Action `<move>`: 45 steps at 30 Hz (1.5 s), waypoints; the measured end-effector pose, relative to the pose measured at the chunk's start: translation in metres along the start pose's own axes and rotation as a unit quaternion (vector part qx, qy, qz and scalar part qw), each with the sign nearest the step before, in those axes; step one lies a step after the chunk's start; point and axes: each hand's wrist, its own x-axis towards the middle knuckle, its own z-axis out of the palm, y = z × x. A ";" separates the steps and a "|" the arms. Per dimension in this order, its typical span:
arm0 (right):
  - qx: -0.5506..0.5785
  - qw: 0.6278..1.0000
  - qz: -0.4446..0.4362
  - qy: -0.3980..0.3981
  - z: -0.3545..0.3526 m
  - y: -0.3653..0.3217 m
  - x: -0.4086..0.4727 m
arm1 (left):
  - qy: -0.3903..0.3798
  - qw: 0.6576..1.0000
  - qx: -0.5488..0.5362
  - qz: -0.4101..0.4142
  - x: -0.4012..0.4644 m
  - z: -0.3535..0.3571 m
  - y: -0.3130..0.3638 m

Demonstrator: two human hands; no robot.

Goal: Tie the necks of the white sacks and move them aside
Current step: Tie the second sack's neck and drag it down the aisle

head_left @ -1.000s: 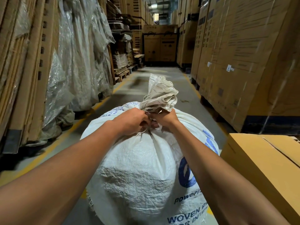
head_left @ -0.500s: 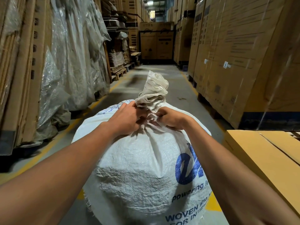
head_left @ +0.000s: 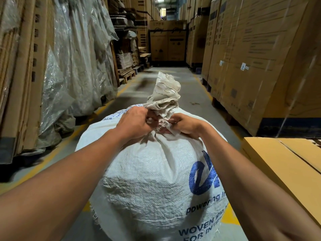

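Observation:
A full white woven sack point(head_left: 152, 174) with blue print stands upright in front of me, in the middle of the aisle. Its gathered neck point(head_left: 165, 96) rises in a crumpled bunch above my hands. My left hand point(head_left: 135, 122) is closed on the left side of the neck base. On the right side my right hand point(head_left: 184, 125) pinches the neck. A thin white tie point(head_left: 160, 123) runs between the two hands around the neck; its knot is partly hidden by my fingers.
A tan cardboard box point(head_left: 284, 167) lies low at my right. Tall stacked cartons point(head_left: 251, 54) line the right side. Cardboard and plastic-wrapped sheets point(head_left: 69, 63) lean along the left. The grey aisle floor point(head_left: 139, 91) with yellow lines runs ahead to cartons at the end.
The two hands have drawn slightly apart at the neck base. The bunched top of the sack now stands more upright and narrower than a second ago.

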 end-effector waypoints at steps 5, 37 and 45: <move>0.039 0.999 -0.013 -0.007 0.001 0.003 0.002 | 0.010 1.000 0.027 -0.012 0.003 0.001 0.005; 0.188 0.981 0.009 0.035 -0.002 0.018 0.016 | 0.022 0.998 0.019 -0.061 0.010 0.020 0.012; -0.015 0.991 -0.043 0.123 0.001 0.009 0.013 | 0.013 0.999 -0.025 -0.041 0.014 0.032 -0.004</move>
